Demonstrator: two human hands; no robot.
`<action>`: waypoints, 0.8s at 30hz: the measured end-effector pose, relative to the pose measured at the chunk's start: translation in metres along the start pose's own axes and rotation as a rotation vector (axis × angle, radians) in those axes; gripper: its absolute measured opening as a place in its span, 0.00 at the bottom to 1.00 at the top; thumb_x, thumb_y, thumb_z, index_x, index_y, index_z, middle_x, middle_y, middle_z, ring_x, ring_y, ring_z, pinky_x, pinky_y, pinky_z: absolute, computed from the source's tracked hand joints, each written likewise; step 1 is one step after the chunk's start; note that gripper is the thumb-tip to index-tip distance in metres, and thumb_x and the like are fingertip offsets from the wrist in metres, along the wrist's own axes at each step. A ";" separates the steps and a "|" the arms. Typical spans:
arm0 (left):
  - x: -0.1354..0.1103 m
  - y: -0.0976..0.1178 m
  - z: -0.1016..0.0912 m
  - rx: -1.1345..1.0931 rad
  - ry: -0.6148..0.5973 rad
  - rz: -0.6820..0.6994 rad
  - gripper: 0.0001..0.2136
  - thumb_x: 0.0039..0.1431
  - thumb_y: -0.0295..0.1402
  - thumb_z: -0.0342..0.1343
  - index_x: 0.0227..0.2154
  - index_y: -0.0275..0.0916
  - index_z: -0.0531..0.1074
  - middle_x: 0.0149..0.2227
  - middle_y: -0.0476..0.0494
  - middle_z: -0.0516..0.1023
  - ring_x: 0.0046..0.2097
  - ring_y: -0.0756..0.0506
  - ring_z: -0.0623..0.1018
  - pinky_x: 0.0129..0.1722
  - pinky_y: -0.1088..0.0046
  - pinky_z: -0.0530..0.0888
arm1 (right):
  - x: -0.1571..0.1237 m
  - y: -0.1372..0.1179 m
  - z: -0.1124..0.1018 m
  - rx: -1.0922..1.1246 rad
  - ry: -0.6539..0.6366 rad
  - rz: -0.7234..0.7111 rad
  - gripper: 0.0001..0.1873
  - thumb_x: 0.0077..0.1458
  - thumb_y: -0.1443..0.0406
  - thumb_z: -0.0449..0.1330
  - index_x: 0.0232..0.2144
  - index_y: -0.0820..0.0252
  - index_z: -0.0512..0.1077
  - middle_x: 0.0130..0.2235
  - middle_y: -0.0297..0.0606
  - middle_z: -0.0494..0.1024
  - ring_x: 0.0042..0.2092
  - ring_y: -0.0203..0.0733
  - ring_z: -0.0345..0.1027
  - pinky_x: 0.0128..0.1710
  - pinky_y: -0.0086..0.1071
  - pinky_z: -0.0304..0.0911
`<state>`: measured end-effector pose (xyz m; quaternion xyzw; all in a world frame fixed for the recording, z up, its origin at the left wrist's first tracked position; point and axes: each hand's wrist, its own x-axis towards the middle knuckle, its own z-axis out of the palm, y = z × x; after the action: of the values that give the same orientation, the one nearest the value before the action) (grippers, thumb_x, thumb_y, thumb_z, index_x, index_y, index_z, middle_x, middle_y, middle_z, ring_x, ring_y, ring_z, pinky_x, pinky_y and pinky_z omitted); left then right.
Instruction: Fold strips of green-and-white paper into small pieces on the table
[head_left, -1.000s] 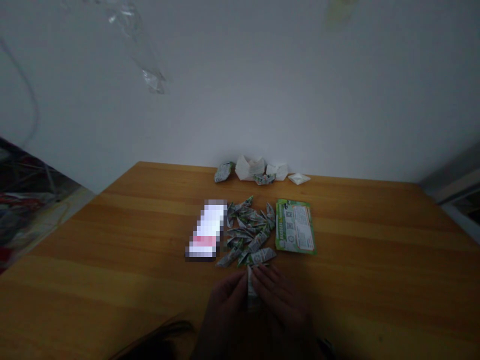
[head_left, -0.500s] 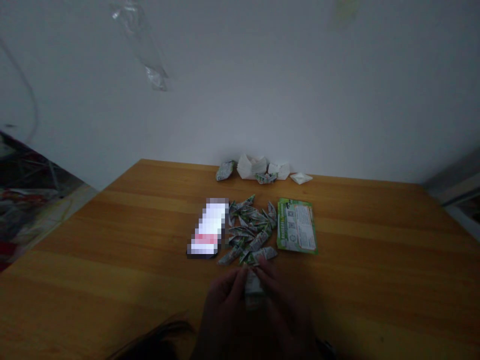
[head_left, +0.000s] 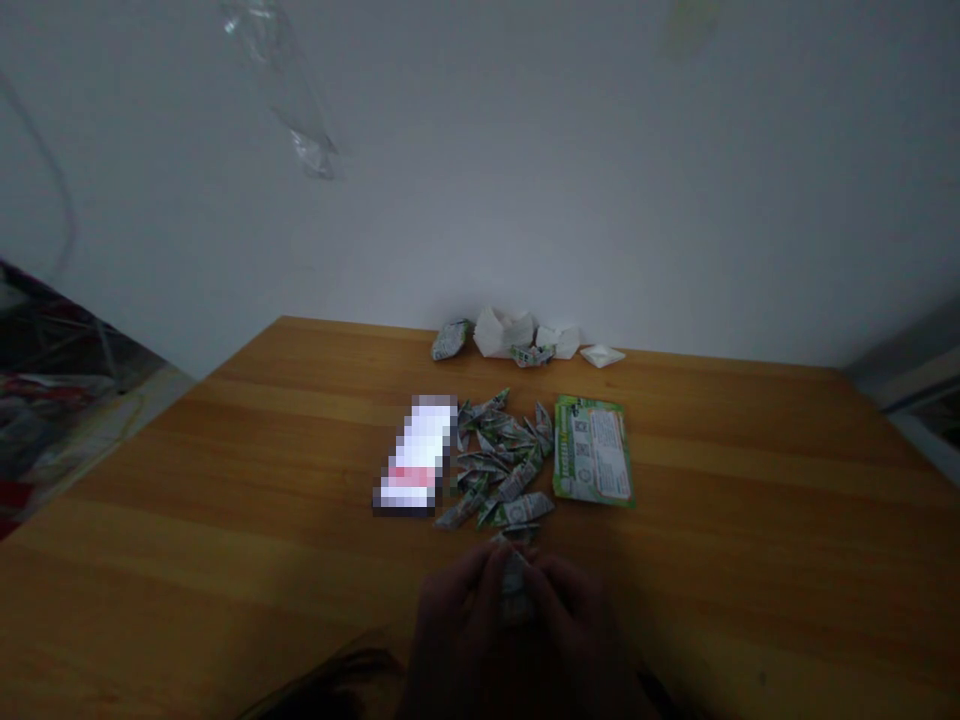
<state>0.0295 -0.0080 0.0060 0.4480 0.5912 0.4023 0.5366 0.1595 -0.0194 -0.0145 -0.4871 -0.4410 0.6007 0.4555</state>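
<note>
Wooden surface [head_left: 225,520] against a pale wall [head_left: 600,200], dim light: two hands on one folded paper piece.

On my head view, the folded paper piece [head_left: 516,585] sits low at centre, over the near part of the surface. The left hand [head_left: 457,625] and right hand [head_left: 581,625] each keep a narrow grip, pinched on its sides. Just beyond lies a pile of folded pieces [head_left: 499,460]. A phone [head_left: 416,455] lies to the left of the pile, a green leaflet [head_left: 592,450] to its right. White paper shapes [head_left: 502,332] stand at the wall.
</note>
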 end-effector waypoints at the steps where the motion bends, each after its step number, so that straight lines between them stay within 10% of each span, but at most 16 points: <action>1: 0.001 -0.001 0.000 0.002 -0.004 -0.005 0.17 0.56 0.45 0.56 0.35 0.35 0.80 0.33 0.42 0.84 0.36 0.40 0.81 0.34 0.74 0.77 | 0.001 0.003 0.000 0.006 0.019 0.005 0.16 0.58 0.55 0.58 0.30 0.60 0.79 0.32 0.37 0.79 0.35 0.42 0.73 0.39 0.32 0.67; 20: 0.001 -0.013 0.005 -0.133 -0.016 -0.048 0.15 0.53 0.44 0.59 0.34 0.36 0.79 0.31 0.43 0.82 0.33 0.43 0.80 0.33 0.74 0.76 | -0.007 0.024 0.011 -0.174 0.186 -0.049 0.19 0.59 0.53 0.55 0.33 0.58 0.80 0.32 0.39 0.82 0.38 0.47 0.77 0.37 0.29 0.70; 24: 0.004 -0.003 0.004 -0.148 0.114 0.002 0.26 0.52 0.42 0.61 0.53 0.39 0.68 0.20 0.51 0.77 0.23 0.48 0.75 0.23 0.79 0.71 | -0.004 0.031 0.007 -0.074 0.068 -0.090 0.17 0.60 0.54 0.54 0.41 0.57 0.76 0.45 0.42 0.80 0.47 0.49 0.74 0.44 0.32 0.70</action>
<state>0.0332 -0.0046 0.0015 0.3843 0.5890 0.4702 0.5333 0.1490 -0.0299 -0.0430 -0.5036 -0.4686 0.5458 0.4784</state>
